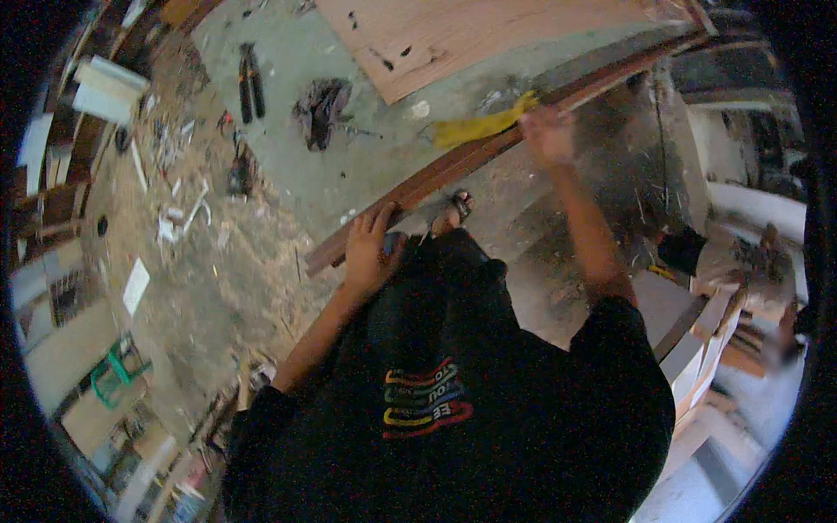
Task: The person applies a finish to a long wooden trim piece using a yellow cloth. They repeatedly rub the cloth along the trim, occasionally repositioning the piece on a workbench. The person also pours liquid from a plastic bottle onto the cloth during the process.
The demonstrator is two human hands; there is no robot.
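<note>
A long reddish-brown wooden plank point(436, 174) runs slantwise from the near left to the far right in front of me. My left hand point(370, 251) grips it near its near end, fingers laid over the wood. A small dark blue-grey patch shows beside that palm; what it is I cannot make out. Farther along, my right hand point(547, 137) is at the plank's near side, smeared by motion, so its fingers do not read clearly. Just left of it, a yellow, blurred strip-like thing point(475, 129) lies along the plank's far edge.
Beyond the plank, a greenish board point(288, 44) carries dark-handled pliers point(251, 83), a crumpled dark cloth point(321, 109) and a large plywood sheet point(488, 35). Wood shavings and scraps point(179, 218) litter the floor at left. Stacked boards point(706, 349) stand at right. A sandalled foot point(453, 211) is below the plank.
</note>
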